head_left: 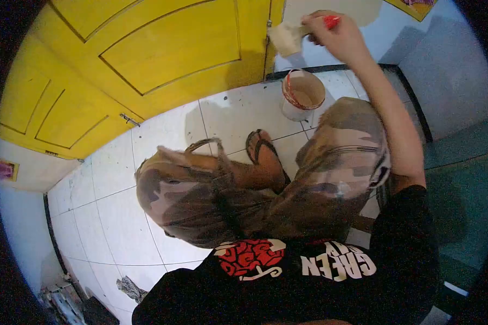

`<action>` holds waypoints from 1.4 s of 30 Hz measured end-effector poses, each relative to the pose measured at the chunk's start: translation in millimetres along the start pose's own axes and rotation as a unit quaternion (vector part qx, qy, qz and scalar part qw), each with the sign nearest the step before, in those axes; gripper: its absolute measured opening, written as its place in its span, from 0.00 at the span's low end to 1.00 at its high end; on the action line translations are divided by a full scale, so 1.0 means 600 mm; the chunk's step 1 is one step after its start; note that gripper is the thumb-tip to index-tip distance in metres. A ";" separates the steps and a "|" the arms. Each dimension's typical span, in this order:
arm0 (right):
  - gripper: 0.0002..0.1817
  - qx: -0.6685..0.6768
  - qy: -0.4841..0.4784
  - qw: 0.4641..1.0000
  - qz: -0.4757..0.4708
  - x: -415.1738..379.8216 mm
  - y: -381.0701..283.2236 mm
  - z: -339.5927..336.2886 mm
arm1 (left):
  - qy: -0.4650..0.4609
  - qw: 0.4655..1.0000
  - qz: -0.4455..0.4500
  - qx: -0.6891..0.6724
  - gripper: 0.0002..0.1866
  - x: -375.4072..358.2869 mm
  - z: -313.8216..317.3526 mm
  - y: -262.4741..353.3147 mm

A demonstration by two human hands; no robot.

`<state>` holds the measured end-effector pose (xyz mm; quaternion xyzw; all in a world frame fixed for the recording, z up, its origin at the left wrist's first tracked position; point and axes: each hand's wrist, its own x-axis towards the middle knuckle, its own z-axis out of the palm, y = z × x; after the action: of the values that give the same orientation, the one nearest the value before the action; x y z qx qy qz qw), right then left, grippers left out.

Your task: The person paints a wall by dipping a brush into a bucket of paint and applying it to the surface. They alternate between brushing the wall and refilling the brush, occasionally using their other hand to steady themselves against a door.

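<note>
My right hand (333,35) is raised at the upper right, its fingers wrapped round the handle of a wide paint brush (287,39). A red end of the handle shows beside the thumb side of the hand. The pale bristle end points left, close to the wall by the yellow door's edge. Below the brush, a bucket (297,111) with red smears on its rim stands on the tiles, with pale contents inside. My left hand is out of view.
A yellow panelled door (168,49) with a metal bolt (129,119) spans the upper left. White floor tiles (114,227) lie below. A crumpled item (130,288) rests at the lower left. Bluish walls (455,81) rise at the right. My bent knees and sandalled foot (265,154) are near the bucket.
</note>
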<state>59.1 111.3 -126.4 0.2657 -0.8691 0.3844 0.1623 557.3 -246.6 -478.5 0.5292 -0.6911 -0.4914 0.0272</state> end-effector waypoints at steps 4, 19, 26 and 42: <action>0.17 -0.016 0.034 0.998 0.050 0.000 0.023 -0.054 | -0.001 1.000 -0.005 -0.011 0.25 -0.002 -0.010 -0.013; 0.16 -0.238 0.153 0.957 -0.068 -0.040 0.100 -0.140 | -0.111 0.994 0.000 -0.015 0.27 -0.009 0.058 0.095; 0.14 -0.217 0.215 0.943 -0.133 -0.028 0.004 -0.203 | -0.199 0.934 0.146 -0.260 0.28 0.113 -0.041 0.532; 0.20 -0.335 0.231 0.907 -0.111 -0.009 0.014 -0.281 | -0.423 0.849 0.316 0.004 0.27 -0.090 0.100 0.691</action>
<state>71.6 245.1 -23.9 0.1947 -0.8497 0.1007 0.4796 255.0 -184.4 -189.8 0.0228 -0.7676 -0.6299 -0.1162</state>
